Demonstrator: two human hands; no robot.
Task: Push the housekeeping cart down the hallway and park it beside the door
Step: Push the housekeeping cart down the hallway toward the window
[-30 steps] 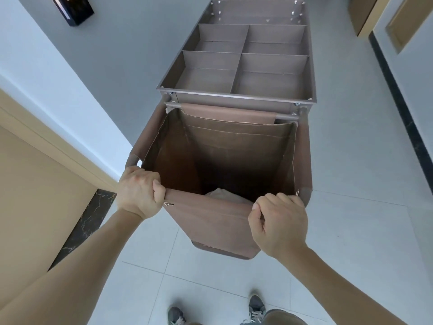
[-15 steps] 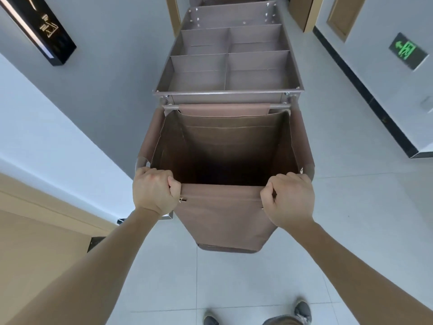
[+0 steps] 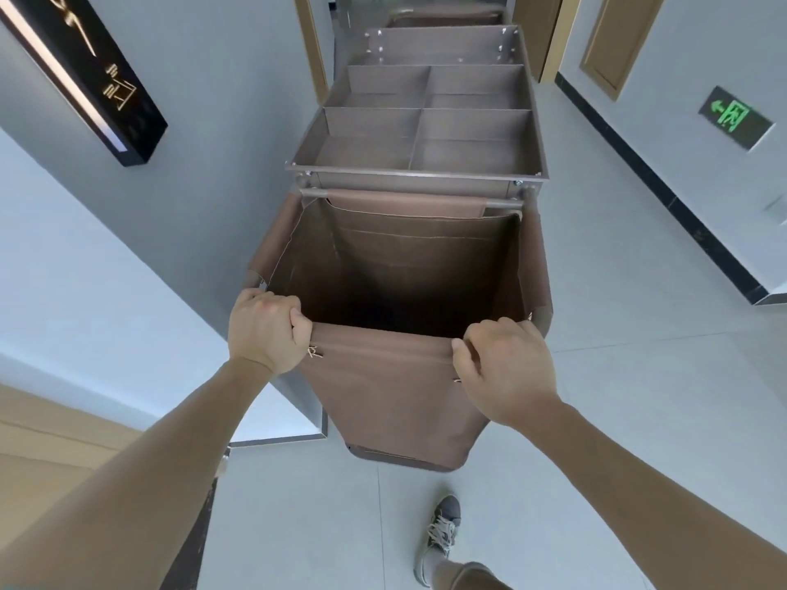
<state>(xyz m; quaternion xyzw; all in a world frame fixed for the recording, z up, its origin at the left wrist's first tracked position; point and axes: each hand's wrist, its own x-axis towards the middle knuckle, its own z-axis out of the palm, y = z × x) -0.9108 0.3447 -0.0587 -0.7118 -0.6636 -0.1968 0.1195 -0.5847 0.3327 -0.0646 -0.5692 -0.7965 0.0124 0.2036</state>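
Nearest, one grey shoe (image 3: pixel 443 534) steps forward on the pale tiled floor (image 3: pixel 639 419), just behind the housekeeping cart (image 3: pixel 417 266). Both bare arms reach out to the cart's near end. The left hand (image 3: pixel 266 327) is curled over the near left corner of the brown laundry bag (image 3: pixel 396 389), fingers wrapped over the fabric-covered rim bar. The right hand (image 3: pixel 502 368) grips the same rim toward its right side, thumb along the near face. The two hands sit well apart, each clamped on the rim.

Beyond the bag's open, dark mouth lies the divided top tray (image 3: pixel 426 134), its compartments bare. The cart stands in the hallway, close along the left wall (image 3: pixel 179 198), pointing away down the corridor. A black wall sign (image 3: pixel 81 74) hangs on that wall; a green exit sign (image 3: pixel 734 117) glows low on the right wall.

Farther on, wooden door frames (image 3: pixel 308 49) show on both sides. Judging from this, the push is underway, while the parking beside a door is not yet done.
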